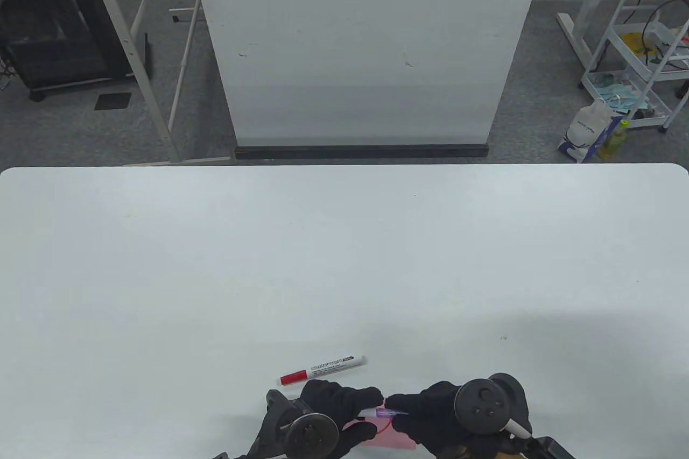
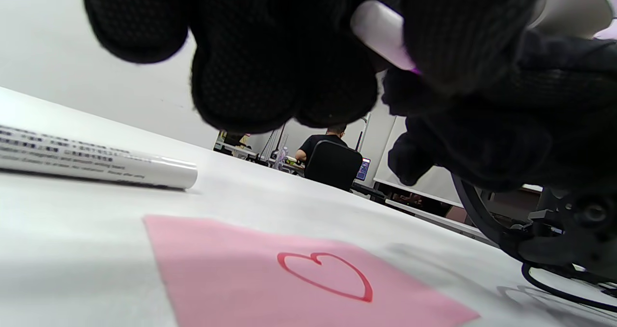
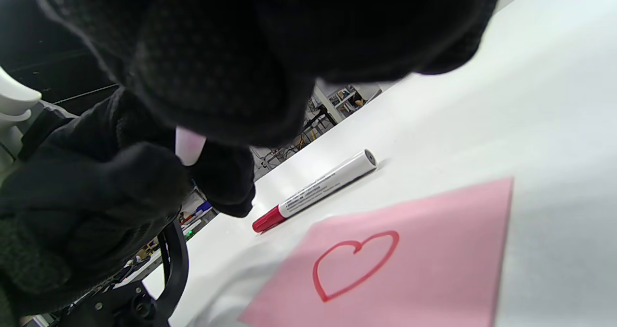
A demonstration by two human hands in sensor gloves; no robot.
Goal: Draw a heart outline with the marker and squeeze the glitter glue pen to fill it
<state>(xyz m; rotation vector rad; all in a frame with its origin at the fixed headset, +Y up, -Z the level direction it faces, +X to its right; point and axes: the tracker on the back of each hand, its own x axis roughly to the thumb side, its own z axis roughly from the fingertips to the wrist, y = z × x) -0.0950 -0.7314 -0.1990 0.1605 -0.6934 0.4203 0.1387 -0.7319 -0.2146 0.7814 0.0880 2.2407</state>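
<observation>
Table: wide white tabletop [image 1: 344, 265], both gloves low at its near edge.
Paper: pink square sheet [image 3: 434, 269] flat under the hands, red heart outline [image 3: 354, 264] on it, unfilled.
Marker: white whiteboard marker with red cap [image 1: 323, 369] lying just beyond the hands, capped, blocking nothing.
Left hand [image 1: 336, 416]: fingers curled round the pale end of the small purple glitter glue pen [image 1: 382, 413].
Right hand [image 1: 430, 416]: pinching the pen's other end, above the paper.
</observation>
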